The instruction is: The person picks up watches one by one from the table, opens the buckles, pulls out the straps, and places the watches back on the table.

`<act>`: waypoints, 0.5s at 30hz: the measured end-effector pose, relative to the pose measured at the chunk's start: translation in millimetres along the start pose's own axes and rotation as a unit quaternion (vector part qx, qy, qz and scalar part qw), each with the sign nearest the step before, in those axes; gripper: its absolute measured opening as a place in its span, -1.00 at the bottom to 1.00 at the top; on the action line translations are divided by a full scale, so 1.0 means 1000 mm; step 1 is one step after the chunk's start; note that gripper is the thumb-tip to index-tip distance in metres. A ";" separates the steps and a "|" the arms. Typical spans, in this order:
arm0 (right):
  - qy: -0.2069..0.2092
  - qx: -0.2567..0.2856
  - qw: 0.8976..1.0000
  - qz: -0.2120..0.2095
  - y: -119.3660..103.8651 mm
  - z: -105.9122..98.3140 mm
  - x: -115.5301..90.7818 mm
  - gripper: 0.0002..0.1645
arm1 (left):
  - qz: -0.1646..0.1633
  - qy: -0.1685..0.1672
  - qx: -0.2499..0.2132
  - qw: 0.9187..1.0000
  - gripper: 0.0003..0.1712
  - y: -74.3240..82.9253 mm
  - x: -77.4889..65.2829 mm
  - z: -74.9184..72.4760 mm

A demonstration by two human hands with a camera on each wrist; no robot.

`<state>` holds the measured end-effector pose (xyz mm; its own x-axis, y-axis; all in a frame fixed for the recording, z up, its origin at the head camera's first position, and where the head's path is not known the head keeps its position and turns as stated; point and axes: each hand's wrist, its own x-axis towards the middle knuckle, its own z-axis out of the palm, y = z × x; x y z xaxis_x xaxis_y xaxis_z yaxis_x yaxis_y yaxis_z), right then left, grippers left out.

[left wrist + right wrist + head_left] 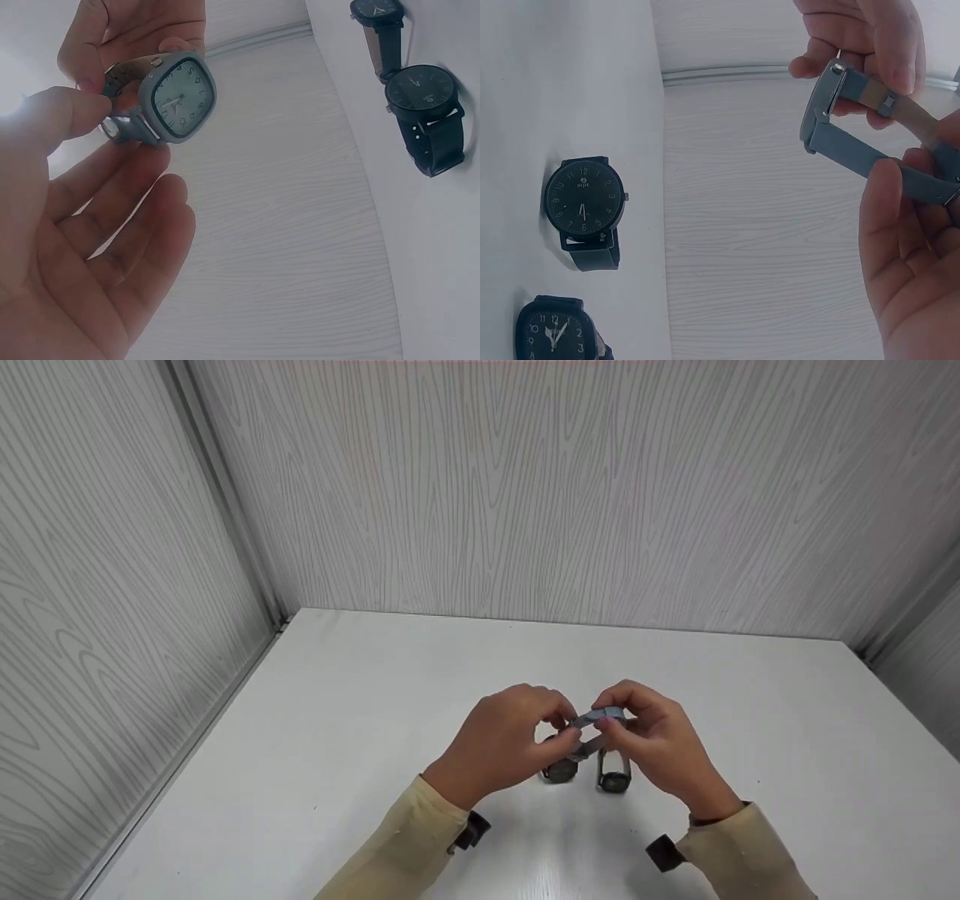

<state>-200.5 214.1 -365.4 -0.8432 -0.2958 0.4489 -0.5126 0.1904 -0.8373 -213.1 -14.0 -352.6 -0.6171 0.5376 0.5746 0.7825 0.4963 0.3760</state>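
Both hands hold one wristwatch (184, 94) with a blue-grey strap and a rounded-square dial, raised above the table. My left hand (510, 739) pinches the strap between thumb and fingers. From the other side, my right hand (660, 739) grips the strap (847, 150), its thumb lying along the band. The strap curves round in a loop, and fingers partly hide its buckle end. Below the hands, a black wristwatch with a round dial (585, 199) and a dark one with a squarish dial (553, 334) lie on the table.
The white table (360, 697) spreads out around the hands. A pale wood-grain panel (480, 495) rises along its back edge, and another panel (97, 622) stands at the left. Small black devices (472, 830) sit at both wrists, by the beige sleeves (397, 840).
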 end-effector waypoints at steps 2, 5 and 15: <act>0.005 0.003 1.000 -0.003 0.000 0.000 0.000 -0.90 | -0.004 -0.004 0.009 1.000 -0.88 0.000 0.000 0.000; 0.012 0.010 1.000 -0.004 0.000 -0.001 0.000 -0.89 | -0.013 -0.019 0.019 1.000 -0.86 0.000 -0.001 -0.001; -0.013 0.002 1.000 -0.012 0.004 -0.001 0.000 -0.87 | -0.024 -0.039 0.016 0.999 -0.77 0.001 -0.001 0.000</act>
<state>-202.3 216.2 -368.2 -0.8267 -0.3239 0.4601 -0.5311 0.1790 -0.8282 -211.7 -14.2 -352.9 -0.6591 0.5642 0.4972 0.7499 0.5428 0.3782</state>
